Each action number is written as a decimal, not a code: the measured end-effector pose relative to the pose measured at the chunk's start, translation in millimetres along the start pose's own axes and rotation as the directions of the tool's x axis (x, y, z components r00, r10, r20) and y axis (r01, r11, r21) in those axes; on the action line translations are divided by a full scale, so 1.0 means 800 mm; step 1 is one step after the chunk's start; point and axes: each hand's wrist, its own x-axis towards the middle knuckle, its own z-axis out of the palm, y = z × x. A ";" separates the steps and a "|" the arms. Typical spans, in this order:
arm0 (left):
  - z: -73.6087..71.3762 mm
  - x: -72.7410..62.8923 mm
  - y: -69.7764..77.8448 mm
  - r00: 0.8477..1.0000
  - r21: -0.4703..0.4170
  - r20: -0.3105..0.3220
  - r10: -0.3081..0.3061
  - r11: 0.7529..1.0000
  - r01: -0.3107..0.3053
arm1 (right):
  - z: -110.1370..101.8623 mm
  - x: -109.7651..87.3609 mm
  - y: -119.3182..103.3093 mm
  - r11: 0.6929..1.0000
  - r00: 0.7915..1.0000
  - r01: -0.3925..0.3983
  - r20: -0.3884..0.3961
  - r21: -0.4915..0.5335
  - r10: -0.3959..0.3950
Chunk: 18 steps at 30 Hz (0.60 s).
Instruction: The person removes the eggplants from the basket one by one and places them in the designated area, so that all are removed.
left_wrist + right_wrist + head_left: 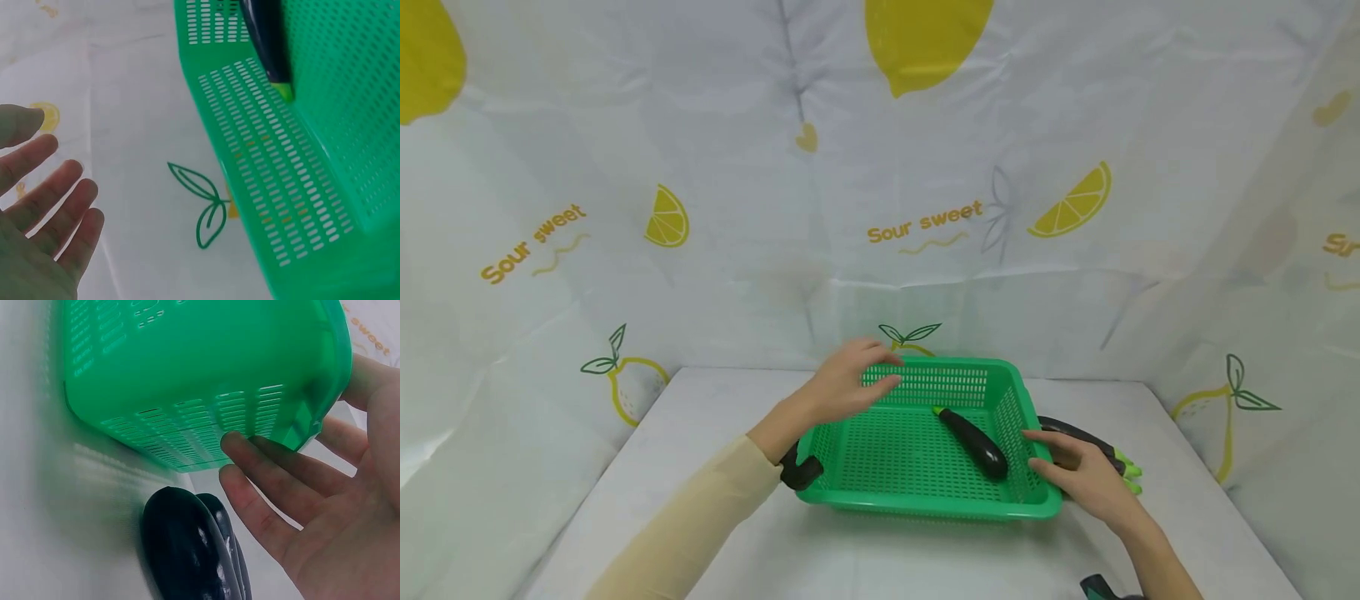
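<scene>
A green plastic basket point(925, 504) with slotted walls sits on the white table. One dark eggplant point(973, 443) lies inside it, toward the right wall, its green stem end pointing back and left. My left hand point(850, 379) hovers over the basket's back left part, fingers spread and holding nothing; the left wrist view shows its palm apart from the basket. At the right rim, my right hand point(1086, 479) grips the basket, with thumb and forefinger over the edge and the other fingers point(269, 472) along the outside wall.
Several more eggplants point(1078, 432) lie on the table point(917, 558) just right of the basket, partly behind my right hand. A white sheet point(760, 250) printed with lemons hangs behind the table and along both sides.
</scene>
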 end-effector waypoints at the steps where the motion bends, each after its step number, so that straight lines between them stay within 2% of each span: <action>1: 0.003 0.004 0.001 1.000 -0.007 0.010 0.001 1.000 -0.001 | 0.000 0.000 0.000 1.000 1.000 0.001 -0.001 -0.003 -0.001; 11: 0.034 0.042 0.007 0.994 -0.040 0.108 -0.013 0.999 0.017 | -0.003 0.000 -0.004 1.000 1.000 -0.006 0.009 0.017 0.006; 18: 0.064 0.064 0.010 0.977 -0.048 0.208 -0.043 0.997 0.054 | -0.003 -0.002 -0.001 0.999 1.000 -0.022 0.021 0.044 0.021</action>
